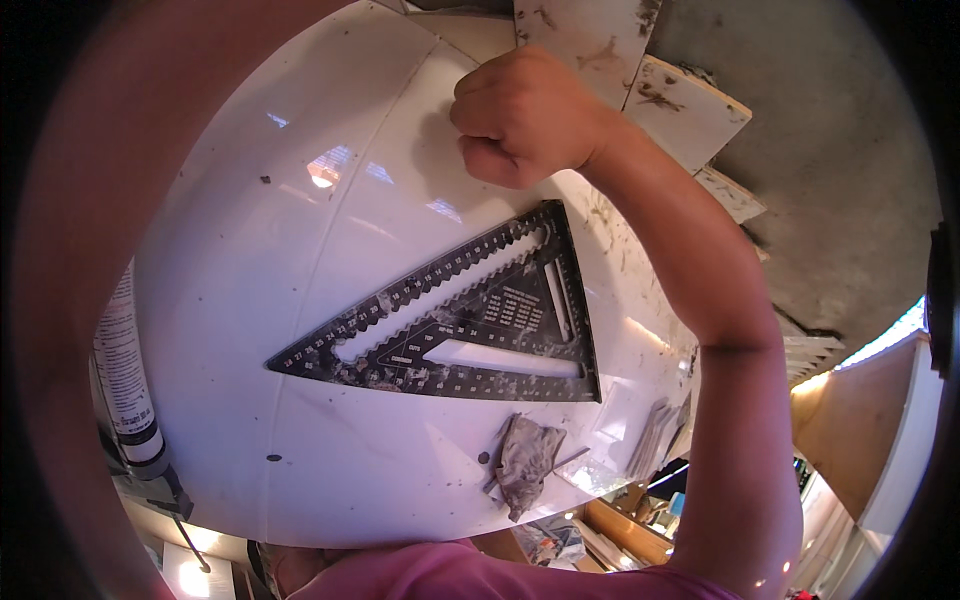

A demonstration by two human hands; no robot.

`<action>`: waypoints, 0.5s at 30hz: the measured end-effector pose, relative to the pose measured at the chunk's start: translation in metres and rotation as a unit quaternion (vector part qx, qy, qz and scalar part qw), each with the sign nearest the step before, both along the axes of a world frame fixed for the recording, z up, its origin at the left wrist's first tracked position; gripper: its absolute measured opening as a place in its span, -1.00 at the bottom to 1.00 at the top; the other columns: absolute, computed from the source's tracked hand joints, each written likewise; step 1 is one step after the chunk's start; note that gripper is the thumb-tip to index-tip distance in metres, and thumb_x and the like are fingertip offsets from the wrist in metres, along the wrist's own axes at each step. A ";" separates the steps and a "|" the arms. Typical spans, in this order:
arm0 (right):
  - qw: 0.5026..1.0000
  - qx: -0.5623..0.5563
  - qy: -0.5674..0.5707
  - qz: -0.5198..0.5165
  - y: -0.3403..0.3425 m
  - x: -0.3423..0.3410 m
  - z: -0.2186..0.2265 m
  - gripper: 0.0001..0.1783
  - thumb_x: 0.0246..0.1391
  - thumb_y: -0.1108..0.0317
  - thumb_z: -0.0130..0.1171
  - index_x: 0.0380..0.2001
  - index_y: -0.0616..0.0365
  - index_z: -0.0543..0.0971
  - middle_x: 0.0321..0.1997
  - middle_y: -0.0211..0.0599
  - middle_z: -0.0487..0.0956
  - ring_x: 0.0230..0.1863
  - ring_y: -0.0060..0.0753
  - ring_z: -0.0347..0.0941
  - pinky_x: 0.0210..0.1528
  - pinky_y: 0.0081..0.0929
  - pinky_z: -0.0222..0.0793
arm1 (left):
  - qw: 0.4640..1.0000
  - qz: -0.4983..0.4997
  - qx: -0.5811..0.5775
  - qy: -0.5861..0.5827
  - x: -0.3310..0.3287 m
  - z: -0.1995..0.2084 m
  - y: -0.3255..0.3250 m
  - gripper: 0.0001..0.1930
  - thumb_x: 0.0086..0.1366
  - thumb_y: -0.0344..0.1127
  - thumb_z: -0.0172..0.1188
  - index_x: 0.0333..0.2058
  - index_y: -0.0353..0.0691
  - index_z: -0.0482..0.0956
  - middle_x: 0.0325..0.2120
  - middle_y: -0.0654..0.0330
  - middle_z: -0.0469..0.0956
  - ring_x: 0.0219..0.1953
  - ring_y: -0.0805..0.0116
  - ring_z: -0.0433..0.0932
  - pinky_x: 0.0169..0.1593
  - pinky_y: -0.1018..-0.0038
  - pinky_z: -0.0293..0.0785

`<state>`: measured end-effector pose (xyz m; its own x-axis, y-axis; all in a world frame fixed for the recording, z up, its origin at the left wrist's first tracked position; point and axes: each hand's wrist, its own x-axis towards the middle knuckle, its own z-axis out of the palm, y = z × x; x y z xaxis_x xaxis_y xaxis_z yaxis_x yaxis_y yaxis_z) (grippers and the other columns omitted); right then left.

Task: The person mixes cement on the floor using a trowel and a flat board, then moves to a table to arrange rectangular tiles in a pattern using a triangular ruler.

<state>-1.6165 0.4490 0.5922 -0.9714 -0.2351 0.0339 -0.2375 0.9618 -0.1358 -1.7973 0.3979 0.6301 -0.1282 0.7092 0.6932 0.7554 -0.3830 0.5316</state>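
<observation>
My right hand (525, 115) is closed in a fist above the far part of a white, glossy tabletop (230, 300); what its fingers hold, if anything, is hidden. Along the left side my left forearm (110, 150) reaches up past the top edge, and its hand lies outside the picture. Nearer to me than the fist, a black triangular speed square (510, 310) rests flat on the table, its slots showing white. A crumpled, grey-brown dirty cloth or glove (528, 465) sits close to the table's near right edge.
At the left edge is a caulking gun (155, 480) with a white tube (125, 370). Smudged white boards (690, 110) stand beyond the right hand, beside a grey floor (830, 130). Thin strips (655, 435) are stacked at the near right. A wooden panel (855, 430) leans farther right.
</observation>
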 end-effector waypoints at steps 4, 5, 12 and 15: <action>1.000 -0.016 0.005 0.024 -0.001 0.006 0.010 -0.78 -0.34 0.41 0.15 -0.78 0.10 0.29 -0.70 -0.27 0.29 -0.64 -0.06 0.30 -0.59 -0.13 0.20 | 1.000 0.014 0.018 0.017 -0.003 -0.001 0.000 -0.82 0.15 -0.37 0.34 -0.40 -0.34 0.54 -0.44 -0.14 0.61 -0.30 -0.11 0.61 -0.24 0.12 0.47; 1.000 -0.001 -0.015 0.011 0.006 0.009 0.010 -0.82 -0.31 0.36 0.15 -0.76 0.09 0.35 -0.68 -0.27 0.35 -0.60 -0.05 0.36 -0.56 -0.12 0.26 | 0.999 0.014 0.023 0.018 -0.004 -0.001 -0.001 -0.82 0.15 -0.37 0.34 -0.40 -0.34 0.55 -0.44 -0.14 0.61 -0.30 -0.12 0.61 -0.24 0.12 0.47; 0.997 0.018 -0.070 -0.003 0.011 0.017 0.007 -0.82 -0.25 0.23 0.18 -0.71 0.08 0.48 -0.62 -0.25 0.47 -0.53 -0.01 0.47 -0.47 -0.08 0.38 | 1.000 0.011 0.028 0.006 -0.001 -0.003 0.000 -0.82 0.15 -0.36 0.35 -0.38 -0.34 0.55 -0.42 -0.12 0.61 -0.28 -0.12 0.61 -0.22 0.13 0.48; 0.999 -0.011 -0.044 -0.002 0.018 0.015 0.000 -0.81 -0.30 0.34 0.16 -0.74 0.09 0.36 -0.66 -0.27 0.37 -0.59 -0.04 0.38 -0.54 -0.11 0.28 | 0.999 0.016 0.042 0.018 0.000 -0.004 0.001 -0.83 0.17 -0.39 0.34 -0.37 -0.35 0.55 -0.41 -0.12 0.61 -0.28 -0.12 0.61 -0.22 0.13 0.47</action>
